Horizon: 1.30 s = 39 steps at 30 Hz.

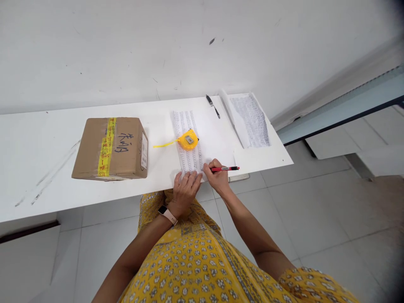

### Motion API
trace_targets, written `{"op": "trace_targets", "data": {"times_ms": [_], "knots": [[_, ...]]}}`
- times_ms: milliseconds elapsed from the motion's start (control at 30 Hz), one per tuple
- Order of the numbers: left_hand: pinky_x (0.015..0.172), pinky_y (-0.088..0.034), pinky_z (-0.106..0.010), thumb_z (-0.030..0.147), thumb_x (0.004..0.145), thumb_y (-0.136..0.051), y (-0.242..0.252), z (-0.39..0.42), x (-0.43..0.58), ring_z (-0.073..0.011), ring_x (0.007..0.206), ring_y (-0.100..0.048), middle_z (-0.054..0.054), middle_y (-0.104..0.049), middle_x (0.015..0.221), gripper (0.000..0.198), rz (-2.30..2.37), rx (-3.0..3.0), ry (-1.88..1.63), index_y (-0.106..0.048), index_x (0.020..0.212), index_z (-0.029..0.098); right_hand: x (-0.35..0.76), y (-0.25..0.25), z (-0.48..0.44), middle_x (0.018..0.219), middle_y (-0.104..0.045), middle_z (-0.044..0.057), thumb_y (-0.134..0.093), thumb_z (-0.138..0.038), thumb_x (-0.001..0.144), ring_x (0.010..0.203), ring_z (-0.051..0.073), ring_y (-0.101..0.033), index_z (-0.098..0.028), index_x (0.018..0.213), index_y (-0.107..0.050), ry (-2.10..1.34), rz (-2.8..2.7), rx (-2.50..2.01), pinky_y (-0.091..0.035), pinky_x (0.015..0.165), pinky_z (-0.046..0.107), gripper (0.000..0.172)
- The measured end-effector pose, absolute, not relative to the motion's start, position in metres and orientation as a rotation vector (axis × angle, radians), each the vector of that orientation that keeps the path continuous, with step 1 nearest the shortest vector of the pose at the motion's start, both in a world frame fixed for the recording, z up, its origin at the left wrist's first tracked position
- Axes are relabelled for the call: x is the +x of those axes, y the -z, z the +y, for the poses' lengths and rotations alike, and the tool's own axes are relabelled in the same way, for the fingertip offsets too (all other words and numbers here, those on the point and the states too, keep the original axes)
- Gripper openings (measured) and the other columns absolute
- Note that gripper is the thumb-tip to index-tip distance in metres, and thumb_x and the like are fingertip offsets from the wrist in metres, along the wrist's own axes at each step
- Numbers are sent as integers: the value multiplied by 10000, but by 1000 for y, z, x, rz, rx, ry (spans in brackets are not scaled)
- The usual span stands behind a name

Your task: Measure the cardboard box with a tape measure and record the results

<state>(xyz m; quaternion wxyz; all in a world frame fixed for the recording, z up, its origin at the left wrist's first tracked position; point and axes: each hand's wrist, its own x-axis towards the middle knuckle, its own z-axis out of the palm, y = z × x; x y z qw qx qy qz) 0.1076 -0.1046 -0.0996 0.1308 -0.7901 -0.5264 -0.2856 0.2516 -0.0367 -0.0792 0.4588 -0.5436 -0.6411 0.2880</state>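
My right hand [217,177] grips a red pen [225,168] with a black end, its tip side down at the lower right of a written sheet of paper [186,162]. Flat on the bottom edge of that sheet rests my left hand [185,190], fingers apart and holding nothing. Columns of small dark handwriting cover the sheet. On its middle lies a yellow tape measure [188,140], with a short length of yellow blade [164,144] out to the left. Blank white paper [217,139] spreads to the right of the writing.
A cardboard box [110,147] with yellow printed tape stands left on the white table [41,155]. Toward the back lies a black pen [213,106]. A densely written paper [251,120] is at the table's right end. The wall [126,50] runs behind.
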Motion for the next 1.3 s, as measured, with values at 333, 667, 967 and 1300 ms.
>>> {"op": "trace_targets", "data": {"times_ms": [333,667,967,1300], "knots": [[1041,-404,-469,273,962,-574,100,-105,108,-235,1045,-675,-74,-729,1192,293,-1529,-2288,826,-631,1241,203,250,78,-37,527,-312,-80,-573,-297,828,481,90,-305,-233,597,-325,-700,-1582,-1339,-271,481,250,346],[1050,-400,-471,268,960,-574,101,-105,108,-237,1052,-677,-73,-728,1196,298,-1543,-2289,825,-629,1248,215,252,77,-37,527,-294,-83,-573,-280,816,477,89,-288,-235,597,-308,-735,-1584,-1319,-262,481,254,347],[1055,-398,-475,271,960,-569,103,-106,108,-243,1075,-670,-84,-718,1216,320,-1552,-2317,806,-617,1272,222,251,77,-37,527,-296,-81,-561,-289,821,478,87,-292,-234,588,-302,-741,-1585,-1311,-269,482,252,353],[1074,-384,-476,271,960,-564,103,-107,108,-244,1101,-660,-91,-714,1221,332,-1577,-2342,803,-611,1286,228,252,72,-38,523,-284,-75,-568,-316,835,493,100,-300,-241,595,-291,-726,-1552,-1334,-280,482,257,374]]}}
